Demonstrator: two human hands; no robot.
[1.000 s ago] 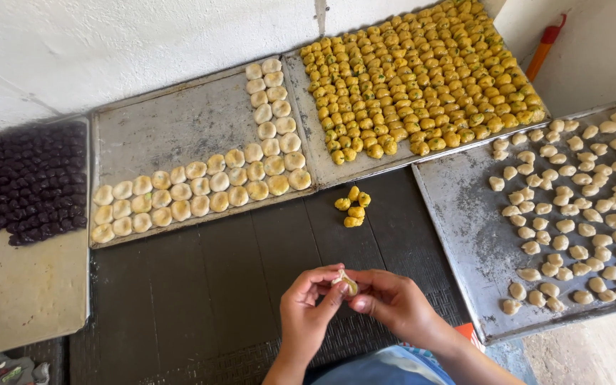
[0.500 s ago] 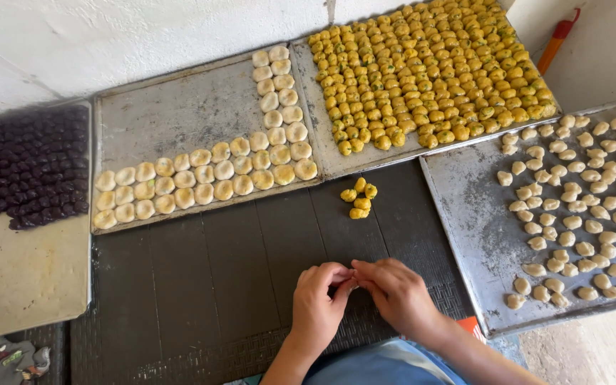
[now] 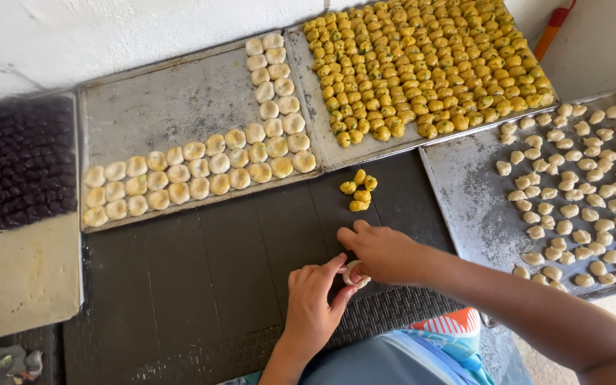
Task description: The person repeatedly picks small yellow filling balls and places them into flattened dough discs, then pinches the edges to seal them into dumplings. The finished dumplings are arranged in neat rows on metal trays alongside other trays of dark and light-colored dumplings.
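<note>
Both hands meet low in the middle over the dark ribbed mat. My left hand and my right hand pinch a small pale dough piece between their fingertips. Just beyond the hands lies a little cluster of yellow filling balls on the mat. A metal tray at the far left-centre carries an L-shaped run of round pale dough discs.
A tray of several yellow balls sits at the far right-centre. A tray of small pale dough lumps is on the right. Dark balls fill a tray on the left. An orange-handled tool leans at the wall.
The view has shifted slightly. My hands have moved a little forward and right on the mat, still working the same dough piece between the fingers.
</note>
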